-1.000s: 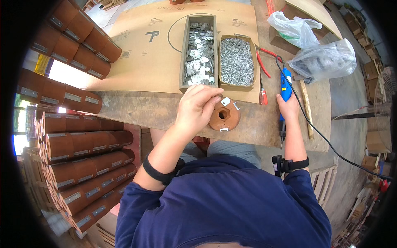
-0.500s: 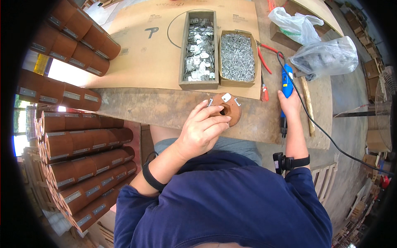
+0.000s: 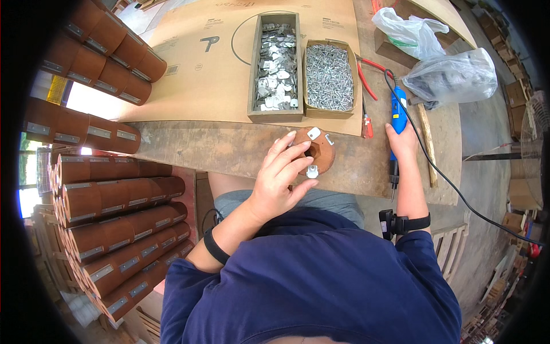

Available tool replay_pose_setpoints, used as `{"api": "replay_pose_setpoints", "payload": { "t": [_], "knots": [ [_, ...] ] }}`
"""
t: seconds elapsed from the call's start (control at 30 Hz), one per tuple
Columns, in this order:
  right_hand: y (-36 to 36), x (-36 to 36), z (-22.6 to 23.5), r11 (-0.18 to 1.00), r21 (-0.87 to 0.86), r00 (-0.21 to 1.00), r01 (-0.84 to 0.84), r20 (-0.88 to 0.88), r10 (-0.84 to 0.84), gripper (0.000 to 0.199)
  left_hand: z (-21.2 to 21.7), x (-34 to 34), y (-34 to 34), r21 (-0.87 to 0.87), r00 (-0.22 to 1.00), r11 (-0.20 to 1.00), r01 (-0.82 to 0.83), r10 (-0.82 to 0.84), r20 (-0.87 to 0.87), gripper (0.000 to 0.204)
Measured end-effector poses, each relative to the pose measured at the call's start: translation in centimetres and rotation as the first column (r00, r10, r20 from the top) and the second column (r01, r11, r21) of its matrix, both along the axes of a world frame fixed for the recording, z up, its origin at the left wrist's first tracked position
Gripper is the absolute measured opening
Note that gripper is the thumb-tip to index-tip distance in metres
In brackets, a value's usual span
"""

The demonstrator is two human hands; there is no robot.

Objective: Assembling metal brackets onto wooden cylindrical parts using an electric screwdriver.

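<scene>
A short reddish-brown cylinder (image 3: 325, 152) with a central hole stands at the table's near edge, small metal plates around its rim. My left hand (image 3: 281, 175) rests against its left side, fingers curved over the top by the hole and thumb beside a small metal plate (image 3: 312, 171) on the near rim. Part of the cylinder's left side is hidden under those fingers. My right hand (image 3: 404, 140) is wrapped round a blue electric screwdriver (image 3: 399, 109), its bit pointing down toward the table's near edge. A black cord runs from the tool's top.
Behind the cylinder are a wooden box (image 3: 252, 109) of metal plates and a cardboard box (image 3: 329, 113) of screws. Red-handled pliers (image 3: 366, 83), a screwdriver (image 3: 367, 127) and a wooden stick (image 3: 427, 149) lie rightward. Stacked brown cylinders (image 3: 126, 215) fill the left.
My left hand has shifted slightly, its thumb moving down and its fingers spreading. The metal plate on the cylinder's near rim now shows. My right hand stays nearly still with the electric screwdriver.
</scene>
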State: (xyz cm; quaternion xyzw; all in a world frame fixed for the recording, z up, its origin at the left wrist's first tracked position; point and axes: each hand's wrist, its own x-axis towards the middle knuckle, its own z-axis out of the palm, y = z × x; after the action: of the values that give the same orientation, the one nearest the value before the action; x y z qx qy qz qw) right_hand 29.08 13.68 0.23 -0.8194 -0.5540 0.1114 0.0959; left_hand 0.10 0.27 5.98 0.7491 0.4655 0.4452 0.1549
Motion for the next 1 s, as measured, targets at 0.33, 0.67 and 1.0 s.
{"api": "replay_pose_setpoints", "payload": {
  "t": [0.33, 0.67, 1.0],
  "knots": [
    [-0.1, -0.6, 0.7, 1.000, -0.011, 1.000, 0.005, -0.009, -0.005, 0.064, -0.5, 0.1, 0.1, 0.054, 0.999, 0.998, -0.035, 0.037, -0.032, 0.031],
    [-0.3, -0.4, 0.5, 1.000, 0.011, 1.000, -0.007, 0.003, 0.007, 0.064, -0.4, 0.3, -0.4, 0.055, 0.997, 0.996, -0.066, 0.068, -0.021, 0.028],
    [0.1, -0.2, 0.1, 1.000, 0.016, 1.000, -0.005, -0.001, 0.005, 0.064, -0.5, 0.3, 0.0, 0.064, 0.998, 0.996, -0.055, 0.054, 0.010, 0.027]
  ]
}}
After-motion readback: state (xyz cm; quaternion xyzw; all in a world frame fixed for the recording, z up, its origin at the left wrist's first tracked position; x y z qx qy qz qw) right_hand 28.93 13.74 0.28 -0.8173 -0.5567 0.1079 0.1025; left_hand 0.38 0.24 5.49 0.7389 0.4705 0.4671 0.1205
